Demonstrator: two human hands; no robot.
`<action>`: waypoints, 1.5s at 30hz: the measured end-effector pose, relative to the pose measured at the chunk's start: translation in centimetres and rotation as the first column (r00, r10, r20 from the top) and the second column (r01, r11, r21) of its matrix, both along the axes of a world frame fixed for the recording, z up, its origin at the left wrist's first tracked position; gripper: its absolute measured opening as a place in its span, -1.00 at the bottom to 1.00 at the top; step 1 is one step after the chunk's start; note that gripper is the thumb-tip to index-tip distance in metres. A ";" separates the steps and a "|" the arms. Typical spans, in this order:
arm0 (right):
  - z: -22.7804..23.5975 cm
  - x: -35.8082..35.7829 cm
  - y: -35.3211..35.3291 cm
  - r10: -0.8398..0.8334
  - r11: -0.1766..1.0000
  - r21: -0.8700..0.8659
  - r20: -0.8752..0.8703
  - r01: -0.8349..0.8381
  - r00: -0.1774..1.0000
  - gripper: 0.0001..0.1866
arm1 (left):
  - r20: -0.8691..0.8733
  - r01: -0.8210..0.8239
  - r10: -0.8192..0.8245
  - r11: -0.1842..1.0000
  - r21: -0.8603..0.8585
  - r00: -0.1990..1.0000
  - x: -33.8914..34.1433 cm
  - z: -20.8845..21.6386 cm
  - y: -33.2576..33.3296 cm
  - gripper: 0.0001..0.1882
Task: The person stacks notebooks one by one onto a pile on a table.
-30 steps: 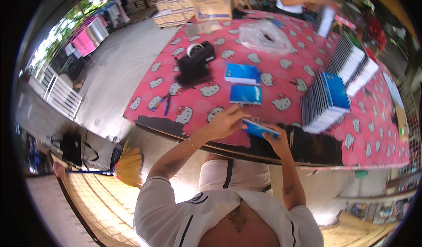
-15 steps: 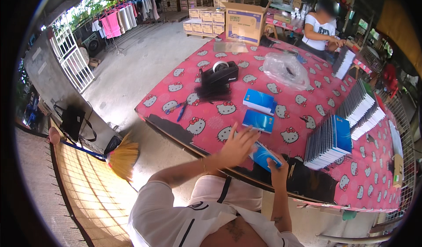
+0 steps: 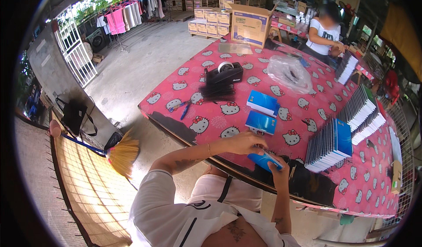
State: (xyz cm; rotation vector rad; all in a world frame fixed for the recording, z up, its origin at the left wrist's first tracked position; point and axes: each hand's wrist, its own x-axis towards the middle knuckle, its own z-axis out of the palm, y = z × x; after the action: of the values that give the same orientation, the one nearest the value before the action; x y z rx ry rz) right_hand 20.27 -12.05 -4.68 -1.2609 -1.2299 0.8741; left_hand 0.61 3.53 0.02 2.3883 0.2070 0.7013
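Right hand (image 3: 280,170): grip pinching the right end of a small blue-covered notebook (image 3: 265,161), thumb on the cover. Left hand (image 3: 246,142): fingers bent at the notebook's far edge; can't tell whether that grip pinches anything.

Held notebook sits over the near edge of the table (image 3: 167,102). Just beyond it, blue notebooks (image 3: 260,122) lie flat; farther off and left, what look like loose black binding coils (image 3: 217,93).

To its right, a row of spiral-bound notebooks (image 3: 329,148), black spirals showing. My judgement: that row is done, the held one midway, loose coils left to use.
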 end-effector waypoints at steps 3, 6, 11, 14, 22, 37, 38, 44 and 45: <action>-0.5 0.3 0.0 0.013 1.000 0.010 0.009 -0.014 1.000 -0.70 | -0.106 0.007 -0.016 0.996 -0.086 0.994 0.0 0.5 0.0 -0.83; 0.0 -0.1 -0.1 0.024 1.000 0.000 0.002 -0.024 1.000 -0.70 | -0.133 0.023 -0.038 0.993 -0.114 0.990 -0.3 1.0 0.0 -0.81; -1.2 0.4 -0.1 -0.012 0.999 -0.031 -0.072 0.010 0.997 -0.69 | -0.346 -0.050 0.143 0.963 0.264 0.927 -0.3 1.8 -0.6 -0.59; 0.4 -0.5 -0.2 -0.081 0.997 -0.025 -0.168 0.078 0.982 -0.67 | -0.029 -0.352 0.520 0.617 0.703 0.853 0.1 0.7 -5.5 -0.31; -0.6 -1.1 0.6 -0.010 1.000 0.008 -0.272 0.013 0.962 -0.61 | -0.039 -0.416 0.559 0.660 0.626 0.828 0.9 1.0 -5.8 -0.09; 0.5 0.3 0.6 -0.055 0.997 -0.061 -0.111 0.049 0.992 -0.69 | -0.053 -0.394 0.527 0.693 0.603 0.848 2.7 0.6 -6.7 -0.06; -0.2 0.1 0.4 -0.020 0.997 -0.078 -0.106 0.011 0.994 -0.67 | -0.073 -0.364 0.486 0.738 0.568 0.871 2.3 0.0 -7.2 -0.07; -1.4 0.5 -0.3 -0.031 0.999 0.027 0.035 0.030 0.999 -0.72 | 0.018 -0.317 0.392 0.715 0.623 0.920 1.8 -2.7 -8.1 -0.26; -1.2 0.5 0.0 -0.024 1.000 -0.010 0.004 0.024 1.000 -0.72 | -0.188 -0.181 0.345 0.797 0.576 0.920 2.1 -1.3 -7.0 -0.28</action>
State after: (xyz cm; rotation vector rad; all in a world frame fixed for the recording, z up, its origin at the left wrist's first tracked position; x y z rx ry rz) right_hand 20.79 -12.02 -5.92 -1.2833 -1.2130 0.8613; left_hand 2.68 -3.47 -1.23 3.0614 0.5383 0.5910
